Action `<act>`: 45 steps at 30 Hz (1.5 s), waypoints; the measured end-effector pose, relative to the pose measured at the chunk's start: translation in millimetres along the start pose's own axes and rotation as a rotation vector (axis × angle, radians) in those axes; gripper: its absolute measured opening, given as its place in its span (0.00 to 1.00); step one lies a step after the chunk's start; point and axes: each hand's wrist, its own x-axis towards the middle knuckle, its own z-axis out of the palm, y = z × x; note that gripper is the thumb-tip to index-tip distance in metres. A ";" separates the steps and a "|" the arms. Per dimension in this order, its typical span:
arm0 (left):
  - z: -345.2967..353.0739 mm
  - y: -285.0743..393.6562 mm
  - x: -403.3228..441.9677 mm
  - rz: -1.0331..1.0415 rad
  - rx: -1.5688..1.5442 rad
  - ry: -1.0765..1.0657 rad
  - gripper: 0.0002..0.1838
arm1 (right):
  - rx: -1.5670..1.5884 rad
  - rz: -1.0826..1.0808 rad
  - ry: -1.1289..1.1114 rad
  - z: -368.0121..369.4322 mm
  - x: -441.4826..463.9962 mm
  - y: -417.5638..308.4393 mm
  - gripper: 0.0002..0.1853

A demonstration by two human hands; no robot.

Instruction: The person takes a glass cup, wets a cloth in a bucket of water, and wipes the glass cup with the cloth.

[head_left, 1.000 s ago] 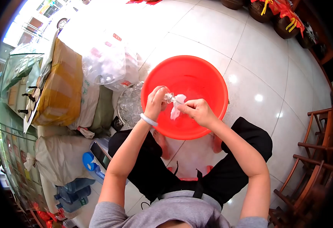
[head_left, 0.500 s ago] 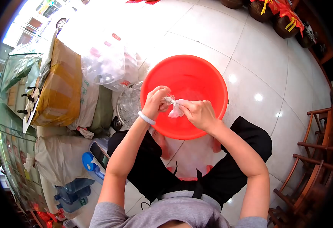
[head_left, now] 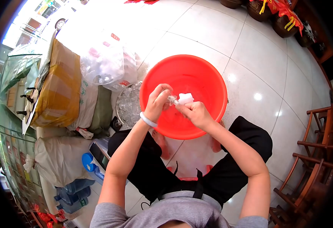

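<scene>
Above the large red basin [head_left: 208,76], my left hand [head_left: 159,100] is closed around a small clear glass piece [head_left: 172,100], its neck pointing right. My right hand [head_left: 195,113] pinches a white cloth [head_left: 185,98] against the neck of the glass; the loose part of the cloth sticks up above my fingers. Whether some of the cloth is inside the neck is too small to tell. Just left of the basin stands a round container [head_left: 117,110] filled with clear glassware.
Clear plastic bags [head_left: 107,64] lie beyond the glassware container. A taped cardboard box [head_left: 62,83], sacks [head_left: 60,157] and a glass cabinet [head_left: 12,152] stand on the left. Blue-tinted bottles [head_left: 73,197] are lower left. Wooden stools [head_left: 315,163] stand right, dark jars [head_left: 284,26] upper right.
The white cloth has shifted from hanging below the glass neck to standing up above it. My right hand has turned and moved slightly left and down, still pinching at the neck.
</scene>
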 end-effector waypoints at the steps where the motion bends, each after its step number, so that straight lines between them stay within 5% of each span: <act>1: -4.5 -0.1 1.4 -0.115 0.057 -0.027 0.09 | -0.362 -0.206 0.130 0.7 -0.6 1.5 0.22; 2: -9.0 -0.9 2.5 -0.231 0.115 -0.054 0.09 | -0.361 -0.205 0.129 -0.8 -0.3 0.8 0.22; 4: -19.0 -4.4 4.5 -0.405 0.087 -0.073 0.09 | -0.832 -0.354 0.167 -4.9 -0.6 -3.0 0.21; 6: -20.9 -7.6 4.4 -0.575 0.058 -0.092 0.09 | -0.839 -0.308 0.149 -2.4 -2.3 -8.0 0.21; 8: -20.3 -7.9 4.1 -0.559 0.010 -0.101 0.10 | -0.840 -0.259 0.143 -1.8 -2.4 -8.5 0.22; 13: -19.5 -1.4 0.8 -0.248 -0.228 -0.185 0.13 | 0.161 0.065 -0.090 0.4 8.1 12.5 0.26; 15: -25.6 -1.3 3.2 -0.049 -0.352 -0.342 0.22 | 0.174 0.080 -0.082 -4.7 6.9 3.7 0.26; 17: -22.8 7.0 0.4 -0.056 -0.274 -0.290 0.20 | 0.187 0.094 -0.074 -8.2 6.7 -0.4 0.26; 19: -19.2 13.5 0.4 -0.065 -0.196 -0.237 0.19 | -0.179 0.001 0.027 -10.2 7.0 -0.8 0.26; 21: -19.1 15.4 5.0 -0.275 -0.035 -0.094 0.18 | -0.346 -0.036 0.054 -12.4 3.3 -10.8 0.25; 23: -22.1 16.8 9.4 -0.357 0.173 -0.184 0.19 | -0.518 -0.073 0.075 -12.4 0.8 -14.2 0.25; 24: -24.1 17.4 10.2 -0.434 0.382 -0.273 0.20 | -0.476 -0.075 0.081 -12.0 -0.7 -13.7 0.24; 26: -25.9 12.9 8.8 -0.421 0.284 -0.298 0.17 | -0.431 -0.075 0.088 -11.2 -0.2 -9.4 0.24; 28: -21.5 9.9 6.0 -0.080 -0.053 -0.309 0.17 | -0.094 -0.035 0.056 -8.2 2.6 0.5 0.24; 32: -24.1 19.2 5.2 -0.067 -0.013 -0.325 0.23 | 0.017 -0.002 -0.030 -10.3 5.3 1.2 0.25; 38: -27.9 6.1 7.3 -0.288 -0.106 -0.216 0.13 | 0.148 0.012 -0.001 -0.3 6.0 10.0 0.26; 43: -25.0 -7.2 8.1 -0.323 -0.019 -0.145 0.09 | 0.427 0.324 -0.079 -6.6 -3.5 -22.8 0.26; 45: -15.5 -14.2 6.1 0.029 0.150 -0.076 0.09 | 0.447 0.366 -0.099 -10.9 0.7 -15.4 0.25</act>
